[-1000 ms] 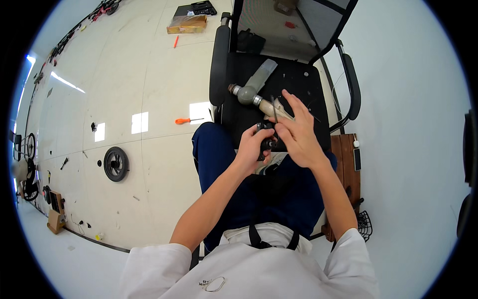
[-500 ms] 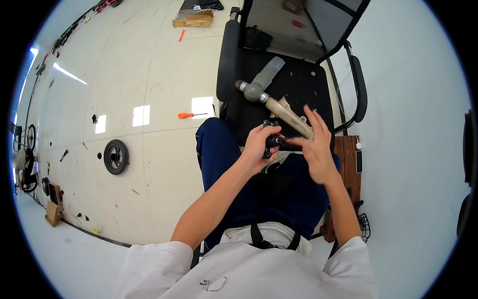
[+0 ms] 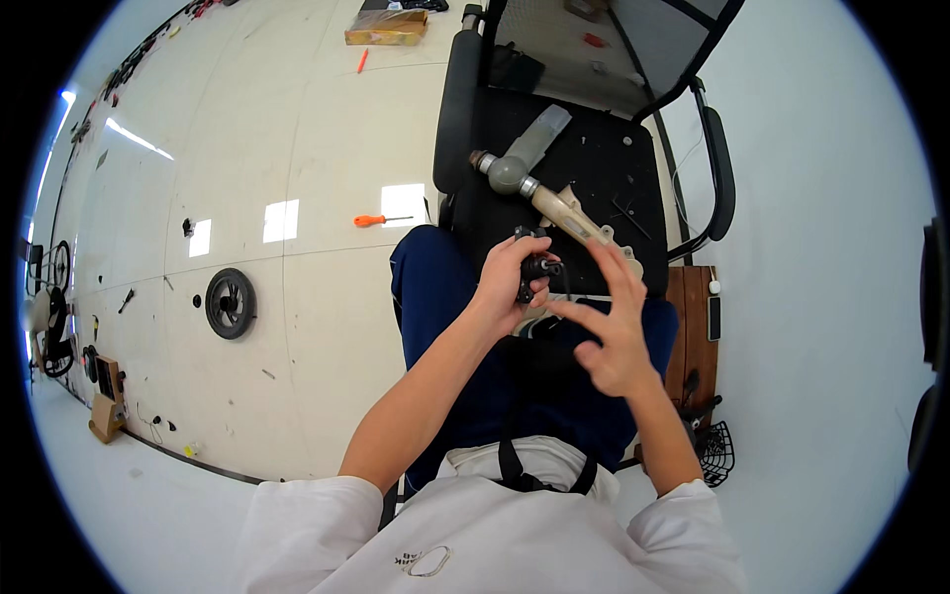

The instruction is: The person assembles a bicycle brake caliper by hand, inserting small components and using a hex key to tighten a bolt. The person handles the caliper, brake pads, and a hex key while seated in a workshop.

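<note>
My left hand [image 3: 506, 277] is closed around a small black mechanical part [image 3: 537, 267] above my lap. A thin dark rod, probably a hex key [image 3: 567, 285], sticks out of the part toward me. My right hand [image 3: 614, 322] is open beside it, fingers spread; one fingertip is close to the rod's lower end, and I cannot tell whether they touch. Beyond both hands, a cream-and-grey tube assembly [image 3: 559, 210] with a round grey joint lies on the black chair seat [image 3: 604, 163]. A thin L-shaped dark key [image 3: 630, 220] rests on the seat to its right.
The chair's left armrest [image 3: 456, 114] and right armrest [image 3: 719, 178] flank the seat. On the floor at left lie an orange-handled screwdriver [image 3: 370, 221], a black wheel [image 3: 231, 303] and an open cardboard box [image 3: 386, 36]. A wooden stool [image 3: 696, 317] stands at right by the white wall.
My right hand has drawn back toward me and its fingers have spread off the rod. The rod now hangs lower from the part. My left hand has shifted slightly left and up.
</note>
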`<act>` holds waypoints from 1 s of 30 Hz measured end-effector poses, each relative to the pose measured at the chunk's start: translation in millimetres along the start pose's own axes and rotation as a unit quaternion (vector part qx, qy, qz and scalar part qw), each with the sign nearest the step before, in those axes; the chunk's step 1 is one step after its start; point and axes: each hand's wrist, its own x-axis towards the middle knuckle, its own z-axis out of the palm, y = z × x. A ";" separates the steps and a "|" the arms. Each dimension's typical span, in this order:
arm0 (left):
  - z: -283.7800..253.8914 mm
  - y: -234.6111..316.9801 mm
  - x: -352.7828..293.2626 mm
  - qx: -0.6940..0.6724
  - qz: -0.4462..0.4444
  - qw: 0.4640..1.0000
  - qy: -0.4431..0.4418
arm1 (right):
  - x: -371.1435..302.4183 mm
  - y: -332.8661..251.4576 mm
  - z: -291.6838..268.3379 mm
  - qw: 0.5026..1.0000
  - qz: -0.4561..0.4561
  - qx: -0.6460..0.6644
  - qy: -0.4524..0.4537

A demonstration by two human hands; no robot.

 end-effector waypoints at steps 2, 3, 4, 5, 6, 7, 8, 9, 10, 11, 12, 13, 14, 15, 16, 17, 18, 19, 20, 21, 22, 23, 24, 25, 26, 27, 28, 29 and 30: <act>2.1 -2.4 -1.8 0.007 -0.004 1.000 0.002 | 1.6 19.2 -11.6 1.000 0.018 -0.015 -0.017; 4.3 -3.8 -2.9 0.018 -0.002 1.000 0.002 | 8.0 26.0 -16.6 0.999 0.030 -0.023 -0.025; 7.4 -5.1 -3.2 0.027 0.001 1.000 0.000 | 17.8 31.8 -17.6 0.999 0.032 -0.022 -0.022; 10.1 -6.5 -3.5 0.036 0.004 0.999 -0.002 | 28.7 36.5 -16.9 0.999 0.035 -0.021 -0.020; 10.7 -7.5 -3.3 0.056 0.004 0.998 -0.013 | 38.2 39.6 -15.6 0.999 0.035 -0.020 -0.017; 9.8 -8.6 -5.0 0.076 0.003 0.997 -0.023 | 45.6 37.1 -13.9 1.000 0.022 -0.017 -0.012; 10.1 -9.8 -6.6 0.096 0.003 0.995 -0.034 | 53.7 31.5 -11.5 1.000 0.009 -0.015 -0.007; 10.9 -11.1 -7.3 0.099 -0.004 0.995 -0.032 | 59.6 25.5 -7.5 1.000 -0.006 -0.010 -0.003; 11.9 -11.5 -9.7 0.099 -0.009 0.995 -0.027 | 61.0 15.8 -4.2 1.000 -0.012 0.021 0.001; 12.3 -12.8 -11.3 0.099 -0.014 0.995 -0.022 | 58.8 5.1 -5.0 0.999 -0.029 0.028 -0.012; 6.6 -14.8 -7.5 0.079 0.004 0.996 -0.029 | 55.6 -8.2 -7.2 0.998 -0.048 0.035 -0.027; 3.3 -16.4 -4.3 0.058 0.020 0.997 -0.039 | 48.8 -16.9 -7.4 0.996 -0.064 0.041 -0.041; 0.2 -13.4 0.8 0.044 0.015 0.999 -0.023 | 39.8 -20.5 -6.4 0.996 -0.066 0.046 -0.039; 1.0 -9.3 1.9 0.032 0.009 0.999 -0.007 | 28.6 -21.7 -6.6 0.996 -0.067 0.051 -0.036; 2.2 -2.8 -1.9 0.011 -0.003 1.000 -0.003 | 17.3 -18.0 -6.2 0.997 -0.056 0.037 -0.031; 3.7 -1.0 -2.6 0.010 -0.007 1.000 0.002 | 9.6 -9.8 -7.8 0.999 -0.040 0.019 -0.029; 5.5 1.6 -4.1 0.010 -0.012 1.000 0.007 | 3.1 -1.6 -11.4 0.999 -0.023 0.002 -0.027; 5.7 2.3 -4.7 0.011 -0.017 1.000 0.012 | -3.6 7.5 -14.5 1.000 -0.006 -0.015 -0.023; 0.4 -1.3 -1.9 0.011 -0.020 1.000 -0.009 | -4.0 19.3 -18.1 0.998 0.020 -0.046 -0.046; 2.0 -3.0 -2.6 0.019 -0.019 1.000 -0.004 | 3.2 26.3 -19.8 0.997 0.037 -0.047 -0.041; 6.2 -5.4 -3.6 0.026 -0.018 0.999 0.000 | 12.4 33.5 -20.0 0.998 0.036 -0.039 -0.032; 10.0 -7.3 -5.0 0.033 -0.018 0.999 0.003 | 20.9 39.3 -19.6 0.999 0.035 -0.032 -0.022; 12.6 -8.1 -5.6 0.040 -0.014 0.999 -0.010 | 31.1 41.7 -18.7 0.999 0.022 -0.035 -0.017; 13.6 -8.3 -8.2 0.046 -0.012 0.999 -0.020 | 42.1 39.2 -15.1 0.999 0.009 -0.037 -0.014; 14.8 -8.1 -9.8 0.052 -0.009 0.998 -0.030 | 49.2 34.1 -12.0 0.999 -0.004 -0.039 -0.011; 14.5 -7.6 -11.0 0.058 -0.008 0.998 -0.029 | 53.1 25.7 -9.2 0.999 -0.014 -0.028 -0.014; 14.2 -7.7 -11.7 0.063 -0.008 0.998 -0.030 | 54.8 15.0 -8.4 0.999 -0.023 -0.017 -0.017; 13.5 -8.1 -12.1 0.069 -0.008 0.997 -0.029 | 54.7 4.7 -8.8 0.999 -0.032 -0.006 -0.021; 9.0 -13.3 -6.2 0.059 0.005 0.998 0.021 | 52.2 -7.1 -9.4 0.998 -0.049 0.014 -0.029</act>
